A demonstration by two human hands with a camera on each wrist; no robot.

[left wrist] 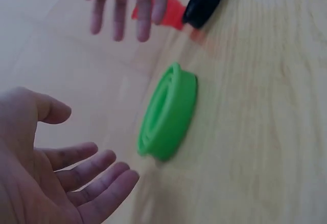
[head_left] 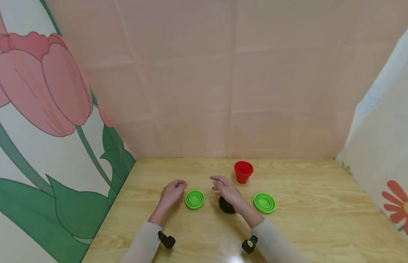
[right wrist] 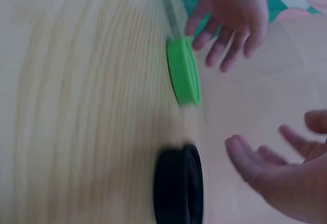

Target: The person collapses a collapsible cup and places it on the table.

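A flattened green collapsible cup (head_left: pixel 194 199) lies on the table between the two hands. Just left of it is my left hand (head_left: pixel 173 191), fingers relaxed and holding nothing; the left wrist view shows the palm (left wrist: pixel 30 178) facing the cup. My right hand (head_left: pixel 227 190) hovers over a black collapsible cup (head_left: pixel 226 206), partly covering it in the head view. Its fingers are loosely spread with nothing in them, and in the right wrist view the black cup (right wrist: pixel 179 185) sits apart from the fingertips (right wrist: pixel 236 143).
A red collapsible cup (head_left: pixel 243 171) stands expanded behind the right hand. Another flattened green cup (head_left: pixel 264 203) lies right of the right forearm. The wooden table (head_left: pixel 309 226) meets a pink backdrop (head_left: pixel 191 91) at the back, with flower-printed panels at both sides.
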